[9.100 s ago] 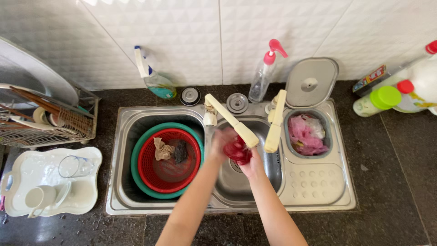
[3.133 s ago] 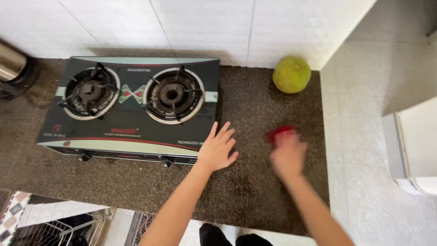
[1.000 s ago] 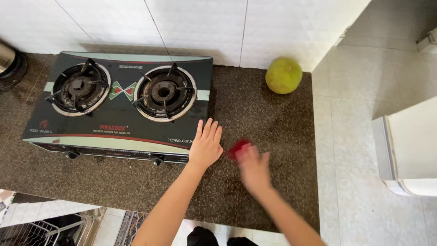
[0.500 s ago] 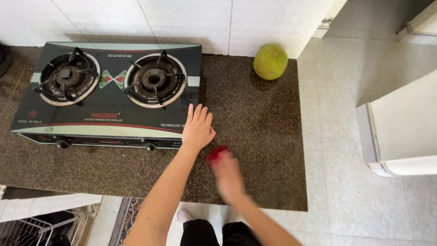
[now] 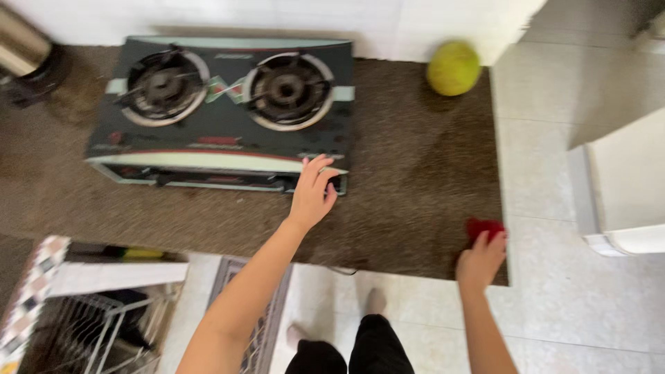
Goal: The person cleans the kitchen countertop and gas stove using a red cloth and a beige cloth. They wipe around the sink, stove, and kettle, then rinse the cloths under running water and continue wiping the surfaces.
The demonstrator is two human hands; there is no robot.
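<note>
bench [image 5: 415, 201]: speckled brown stone, matt | stove [image 5: 228, 111]: glossy dark top, metal burners | cloth [image 5: 483, 228]: red, soft | floor [image 5: 554, 173]: smooth pale tile

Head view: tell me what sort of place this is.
Most likely a home kitchen: a two-burner gas stove sits on a dark stone counter, the right hand presses a red cloth on it.

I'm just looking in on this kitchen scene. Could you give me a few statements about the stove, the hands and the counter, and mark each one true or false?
1. The left hand rests at the front right corner of the two-burner stove. True.
2. The right hand holds a blue sponge. False: it has a red cloth.
3. A pot sits on one burner. False: both burners are bare.
4. A round green fruit lies at the counter's back right corner. True.
5. The red cloth is near the counter's right front edge. True.
</note>
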